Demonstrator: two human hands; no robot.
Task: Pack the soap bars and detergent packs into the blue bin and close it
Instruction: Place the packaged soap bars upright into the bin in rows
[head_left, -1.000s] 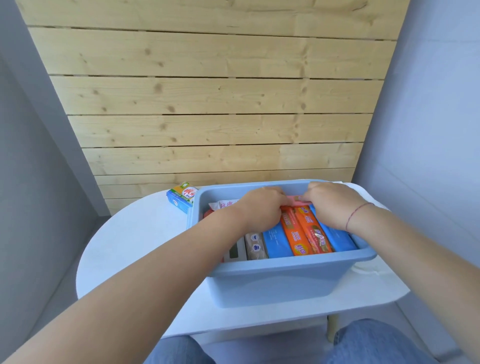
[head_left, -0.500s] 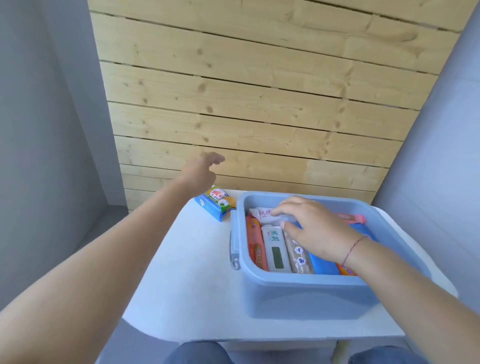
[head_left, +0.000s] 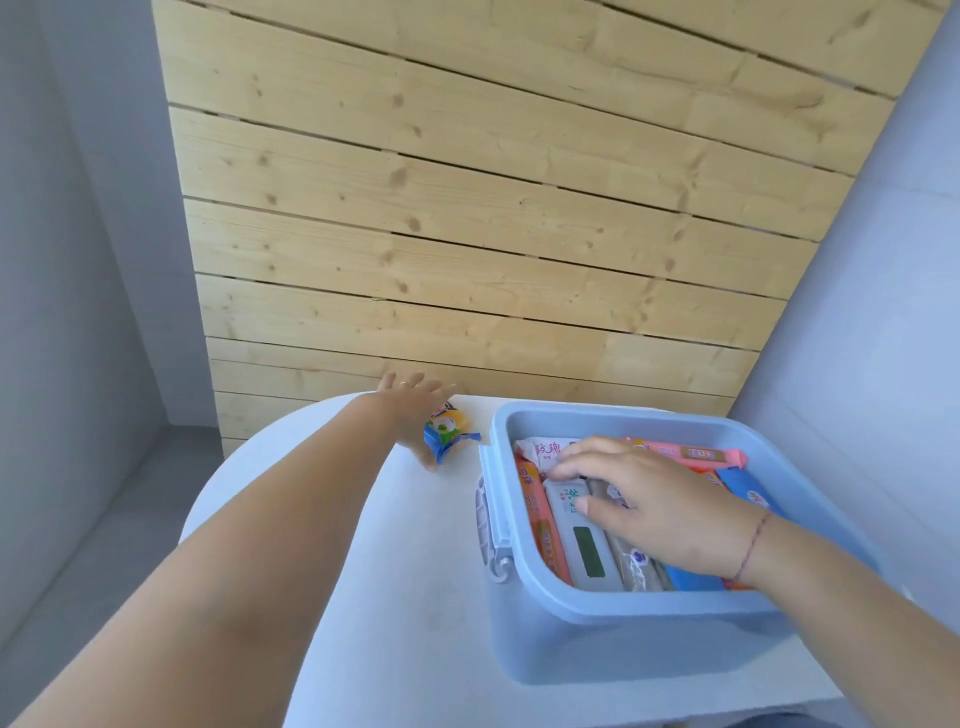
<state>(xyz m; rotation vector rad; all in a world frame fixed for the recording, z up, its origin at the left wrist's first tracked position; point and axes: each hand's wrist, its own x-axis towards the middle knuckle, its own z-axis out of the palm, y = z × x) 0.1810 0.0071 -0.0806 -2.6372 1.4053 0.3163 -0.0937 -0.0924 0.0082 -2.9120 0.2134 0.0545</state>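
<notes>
The blue bin stands open on the right of the white table, filled with several soap bars and detergent packs standing side by side, among them a white-and-green pack and a pink pack. My right hand lies flat on the packs inside the bin, fingers spread. A blue-and-yellow detergent pack lies on the table left of the bin, near the far edge. My left hand is over it with fingers apart, touching its left side; no grip is closed.
A wooden plank wall rises right behind the table. A grey latch handle hangs on the bin's left side. The table's rounded left edge drops to a grey floor. No lid is in view.
My left hand left the bin, swung left and has come down onto the blue-and-yellow pack. My right hand moved to the left part of the bin. The view turned left.
</notes>
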